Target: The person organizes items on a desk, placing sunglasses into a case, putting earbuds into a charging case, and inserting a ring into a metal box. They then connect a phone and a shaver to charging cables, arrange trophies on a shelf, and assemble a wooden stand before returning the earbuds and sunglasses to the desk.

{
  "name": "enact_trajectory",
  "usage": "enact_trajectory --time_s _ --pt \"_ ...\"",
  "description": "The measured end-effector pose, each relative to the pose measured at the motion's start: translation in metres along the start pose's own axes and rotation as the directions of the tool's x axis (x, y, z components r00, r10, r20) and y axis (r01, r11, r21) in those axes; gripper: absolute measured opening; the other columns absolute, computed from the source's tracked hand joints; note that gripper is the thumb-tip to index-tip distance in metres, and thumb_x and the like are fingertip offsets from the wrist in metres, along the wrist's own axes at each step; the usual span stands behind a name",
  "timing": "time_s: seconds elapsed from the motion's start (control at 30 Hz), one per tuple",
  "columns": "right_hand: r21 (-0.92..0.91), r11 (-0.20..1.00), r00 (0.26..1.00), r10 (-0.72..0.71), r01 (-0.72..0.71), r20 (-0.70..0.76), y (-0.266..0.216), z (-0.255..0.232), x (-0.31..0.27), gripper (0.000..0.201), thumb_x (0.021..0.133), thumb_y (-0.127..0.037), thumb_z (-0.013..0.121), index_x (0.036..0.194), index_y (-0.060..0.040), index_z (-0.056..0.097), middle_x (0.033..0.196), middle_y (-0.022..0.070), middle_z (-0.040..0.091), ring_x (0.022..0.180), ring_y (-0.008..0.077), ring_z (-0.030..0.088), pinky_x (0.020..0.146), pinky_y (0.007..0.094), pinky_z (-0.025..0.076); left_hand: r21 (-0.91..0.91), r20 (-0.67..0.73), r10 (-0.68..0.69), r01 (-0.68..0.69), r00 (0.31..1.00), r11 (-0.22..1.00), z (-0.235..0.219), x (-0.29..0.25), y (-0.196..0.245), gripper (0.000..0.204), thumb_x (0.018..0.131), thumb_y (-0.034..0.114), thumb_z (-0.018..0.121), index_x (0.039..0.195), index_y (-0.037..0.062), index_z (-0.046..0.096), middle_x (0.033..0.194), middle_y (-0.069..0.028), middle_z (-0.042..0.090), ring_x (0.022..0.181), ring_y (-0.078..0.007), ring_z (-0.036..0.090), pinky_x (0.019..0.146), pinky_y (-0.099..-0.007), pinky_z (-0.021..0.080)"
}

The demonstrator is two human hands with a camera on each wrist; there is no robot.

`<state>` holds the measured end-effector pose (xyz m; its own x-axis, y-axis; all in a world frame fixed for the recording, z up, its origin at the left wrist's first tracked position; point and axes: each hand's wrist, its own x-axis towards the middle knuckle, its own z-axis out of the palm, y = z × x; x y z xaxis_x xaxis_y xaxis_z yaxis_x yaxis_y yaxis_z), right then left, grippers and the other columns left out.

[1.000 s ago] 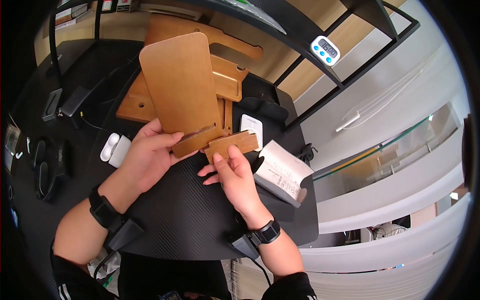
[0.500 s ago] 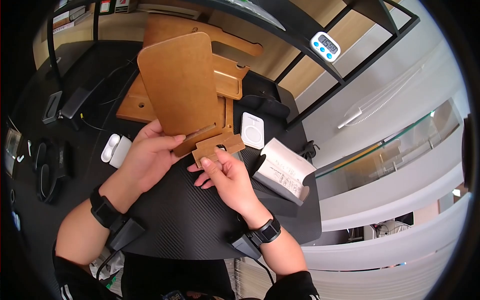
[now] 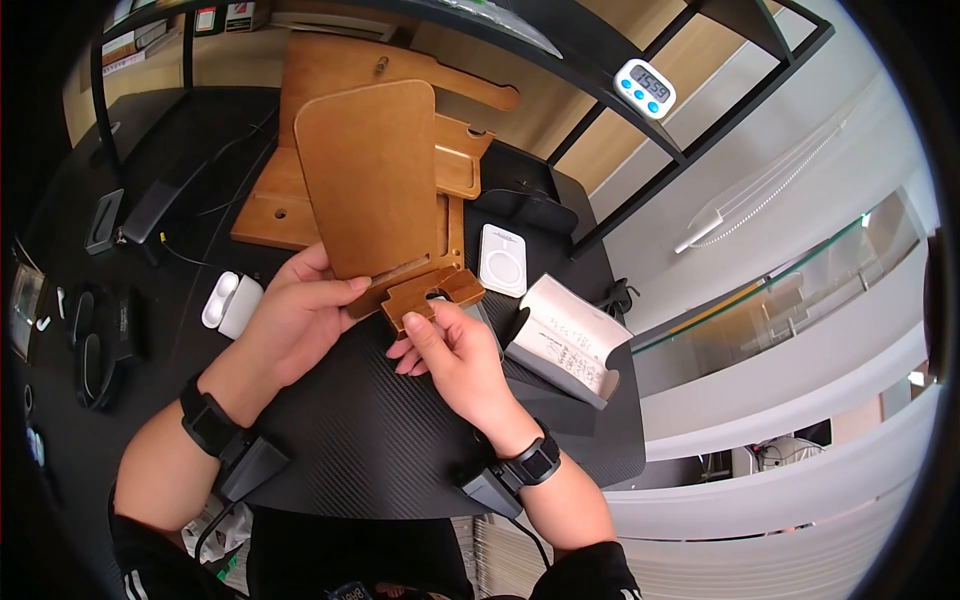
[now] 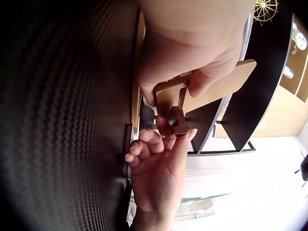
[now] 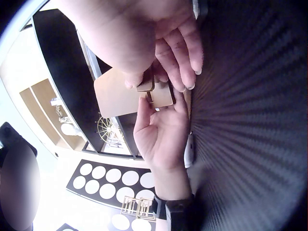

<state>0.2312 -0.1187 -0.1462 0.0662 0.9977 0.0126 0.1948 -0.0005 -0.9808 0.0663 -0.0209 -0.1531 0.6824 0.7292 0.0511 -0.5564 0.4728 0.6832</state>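
Note:
My left hand (image 3: 300,320) holds a tall wooden board (image 3: 370,180) with rounded corners by its lower end, thumb at the front near a narrow slot. In my right hand (image 3: 455,360) a small notched wooden piece (image 3: 402,298) is pinched between thumb and fingers, right beside the board's lower edge. The left wrist view shows this small piece (image 4: 180,124) edge-on, close to the slotted end of the board (image 4: 224,89). The other fingers of my right hand (image 5: 178,53) spread loosely in the right wrist view.
Behind the board, more wooden parts (image 3: 265,205) stand on the black desk (image 3: 370,430). A white earbud case (image 3: 238,305) lies left, a white charging pad (image 3: 503,262) and an opened grey box (image 3: 565,345) right. A timer (image 3: 645,88) sits on the black shelf frame above.
My right hand has moved left and turned the small wooden piece, showing its notch and thickness. The tall board has shifted slightly and tilted a little in my left hand.

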Motion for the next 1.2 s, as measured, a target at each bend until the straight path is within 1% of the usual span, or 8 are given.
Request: enact_trajectory --time_s 0.07,0.2,0.27,0.5,0.8,1.0,1.07,1.2 --pt "0.017 1.0 1.0 -0.018 0.018 0.005 0.001 -0.001 0.0 0.022 0.096 -0.021 0.049 0.098 0.0002 0.055 0.075 0.005 0.063 0.065 0.0085 0.06 0.06 0.0206 0.049 -0.004 0.018 0.001 -0.001 1.0 1.0 0.0 0.0 0.0 0.029 0.084 -0.003 0.054 0.113 0.0021 0.054 0.113 -0.0087 0.059 0.106 -0.0186 0.057 0.092 -0.0341 0.045" --pt "0.076 0.994 0.996 -0.08 0.077 0.039 -0.005 0.003 -0.003 0.018 0.096 -0.017 0.049 0.099 0.0005 0.054 0.073 0.0031 0.06 0.066 0.0085 0.059 0.061 0.0208 0.049 -0.013 0.035 -0.017 0.017 0.999 1.0 0.002 -0.001 0.001 0.03 0.084 -0.004 0.054 0.113 0.002 0.054 0.113 -0.0087 0.059 0.106 -0.0187 0.057 0.092 -0.0338 0.045" --pt "0.101 0.992 0.996 -0.075 0.07 0.045 -0.004 0.007 -0.004 0.016 0.093 -0.015 0.055 0.091 0.0009 0.053 0.073 0.0029 0.057 0.063 0.0076 0.057 0.058 0.0218 0.048 0.005 0.074 -0.028 0.028 0.997 1.0 0.003 -0.001 0.0 0.032 0.083 -0.006 0.054 0.115 0.0013 0.053 0.114 -0.0087 0.058 0.107 -0.0188 0.056 0.093 -0.0335 0.045" --pt "0.064 0.996 0.996 -0.072 0.069 0.056 -0.003 0.006 -0.004 0.017 0.092 -0.015 0.055 0.09 0.0015 0.053 0.073 0.0037 0.058 0.064 0.008 0.058 0.057 0.0222 0.048 0.067 0.107 -0.016 0.009 0.994 0.998 0.006 -0.002 -0.002 0.038 0.081 -0.009 0.055 0.118 -0.0002 0.051 0.115 -0.0082 0.058 0.109 -0.0182 0.055 0.095 -0.032 0.043" --pt "0.024 0.998 0.998 -0.066 0.065 0.017 -0.002 0.005 -0.005 0.021 0.093 -0.017 0.055 0.085 0.0021 0.054 0.068 0.004 0.059 0.062 0.0084 0.059 0.057 0.0224 0.048 0.166 0.116 -0.059 0.039 0.991 0.985 0.009 -0.005 -0.001 0.04 0.082 -0.004 0.058 0.121 0.0002 0.051 0.113 -0.0064 0.058 0.103 -0.013 0.055 0.092 -0.027 0.042" --pt "0.063 0.996 0.998 -0.063 0.063 0.0 -0.001 0.004 -0.005 0.021 0.094 -0.018 0.053 0.087 0.0022 0.055 0.066 0.0032 0.057 0.061 0.0083 0.057 0.057 0.0221 0.048 0.307 0.187 -0.038 -0.021 0.982 0.952 0.016 -0.006 0.002 0.052 0.078 0.003 0.067 0.125 0.0002 0.046 0.119 -0.007 0.054 0.112 -0.0156 0.05 0.096 -0.0299 0.04" --pt "0.048 0.996 0.997 -0.071 0.072 -0.012 -0.002 0.004 -0.005 0.022 0.094 -0.018 0.053 0.086 0.0021 0.055 0.066 0.003 0.058 0.06 0.0079 0.057 0.057 0.0218 0.047 0.375 0.195 -0.058 -0.02 0.979 0.927 0.019 -0.006 0.005 0.065 0.073 0.003 0.073 0.129 0.001 0.041 0.123 -0.0073 0.051 0.116 -0.0172 0.047 0.099 -0.0318 0.038" --pt "0.043 0.996 0.996 -0.083 0.084 -0.027 -0.001 0.003 -0.004 0.023 0.094 -0.018 0.053 0.083 0.0023 0.055 0.065 0.0029 0.058 0.061 0.0075 0.057 0.057 0.0216 0.047 0.36 0.202 -0.083 0.005 0.976 0.933 0.023 -0.008 0.004 0.075 0.068 0.001 0.076 0.132 0.0023 0.037 0.125 -0.0075 0.049 0.117 -0.0176 0.047 0.1 -0.0321 0.037"
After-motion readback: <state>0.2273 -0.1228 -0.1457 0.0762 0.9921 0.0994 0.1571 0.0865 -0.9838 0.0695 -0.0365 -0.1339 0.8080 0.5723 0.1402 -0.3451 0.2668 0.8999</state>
